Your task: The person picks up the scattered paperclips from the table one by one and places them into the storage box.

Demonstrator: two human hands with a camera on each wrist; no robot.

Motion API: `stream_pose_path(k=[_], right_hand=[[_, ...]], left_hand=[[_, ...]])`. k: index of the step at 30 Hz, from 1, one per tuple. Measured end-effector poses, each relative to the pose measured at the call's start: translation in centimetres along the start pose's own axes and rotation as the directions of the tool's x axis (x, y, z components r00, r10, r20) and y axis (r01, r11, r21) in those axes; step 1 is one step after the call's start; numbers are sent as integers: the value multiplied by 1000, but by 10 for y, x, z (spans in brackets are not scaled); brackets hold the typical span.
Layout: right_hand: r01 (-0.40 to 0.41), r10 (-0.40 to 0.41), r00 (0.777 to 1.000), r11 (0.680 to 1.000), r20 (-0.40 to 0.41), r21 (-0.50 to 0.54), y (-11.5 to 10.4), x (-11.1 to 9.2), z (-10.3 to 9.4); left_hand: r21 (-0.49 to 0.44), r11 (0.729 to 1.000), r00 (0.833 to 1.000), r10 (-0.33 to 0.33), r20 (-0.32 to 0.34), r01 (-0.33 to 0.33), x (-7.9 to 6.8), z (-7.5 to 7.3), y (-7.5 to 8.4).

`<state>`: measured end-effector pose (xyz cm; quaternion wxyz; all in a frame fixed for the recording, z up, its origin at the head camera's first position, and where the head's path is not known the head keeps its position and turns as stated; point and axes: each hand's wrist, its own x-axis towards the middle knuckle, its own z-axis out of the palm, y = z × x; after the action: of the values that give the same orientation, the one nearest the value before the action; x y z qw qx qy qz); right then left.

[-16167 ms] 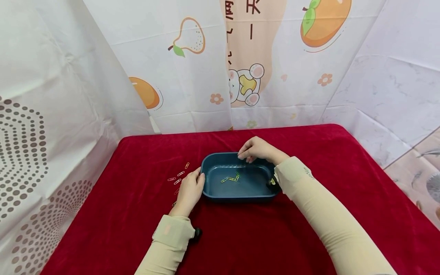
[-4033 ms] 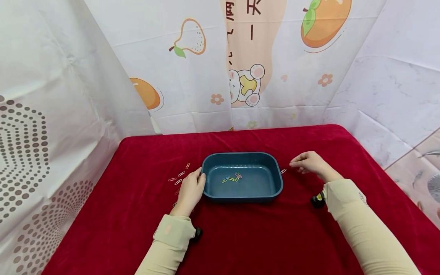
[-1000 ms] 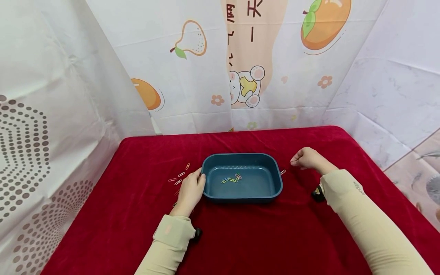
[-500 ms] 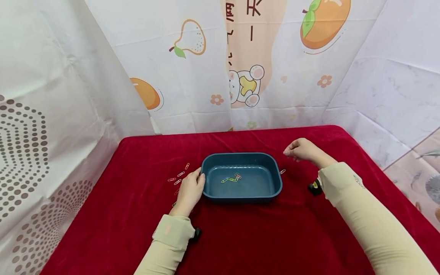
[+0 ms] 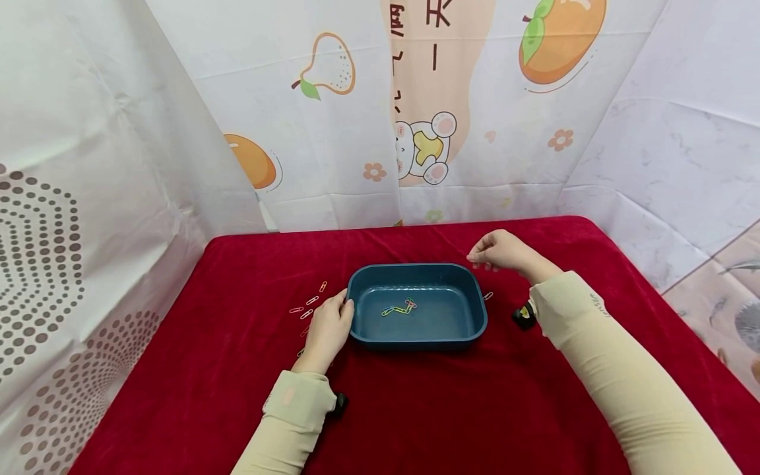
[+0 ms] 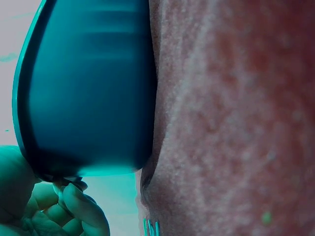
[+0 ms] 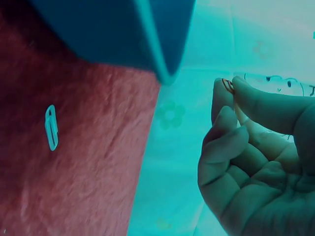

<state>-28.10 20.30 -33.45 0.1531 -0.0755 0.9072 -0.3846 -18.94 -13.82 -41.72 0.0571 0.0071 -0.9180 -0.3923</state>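
A dark blue rectangular tray (image 5: pixel 439 326) stands on the red cloth, with several colourful paper clips (image 5: pixel 396 309) lying in a bent line on its floor. My left hand (image 5: pixel 326 328) grips the tray's left rim between thumb and fingers. Beyond the tray's back right corner, my right hand (image 5: pixel 501 254) is raised above the cloth. Its thumb and index finger pinch a reddish paper clip (image 7: pixel 227 85), visible in the right wrist view. A pale paper clip (image 5: pixel 488 296) lies just outside the tray's right wall.
Several loose paper clips (image 5: pixel 312 300) are scattered on the cloth left of the tray, some partly behind my left hand. The red cloth (image 5: pixel 427 409) covers the table. A printed curtain (image 5: pixel 344 145) hangs behind the table's back edge.
My right hand has risen and moved left from the tray's right side toward its back right corner. Since the oldest frame, a pinkish clip has joined those in the tray. My left hand stays put.
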Motion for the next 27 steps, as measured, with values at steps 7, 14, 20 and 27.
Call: stream_pose_path(k=[7,14,20,27], right_hand=[[30,-30,999,999,36,12,-15,7,9],[62,-62,994,998,92,1,-27,9,19],[75,-77,991,997,111,18,-32,13,29],[81,-85,989,996,118,42,-35,18,40]], left_hand=[[-5,1000,1000,-3,-1,3,0,0,1],[1,1000,1000,-4,5,4,-1,0,1],[-10,1000,1000,-4,3,4,0,-1,1],[-13,1000,1000,-12,6,12,0,-1,1]])
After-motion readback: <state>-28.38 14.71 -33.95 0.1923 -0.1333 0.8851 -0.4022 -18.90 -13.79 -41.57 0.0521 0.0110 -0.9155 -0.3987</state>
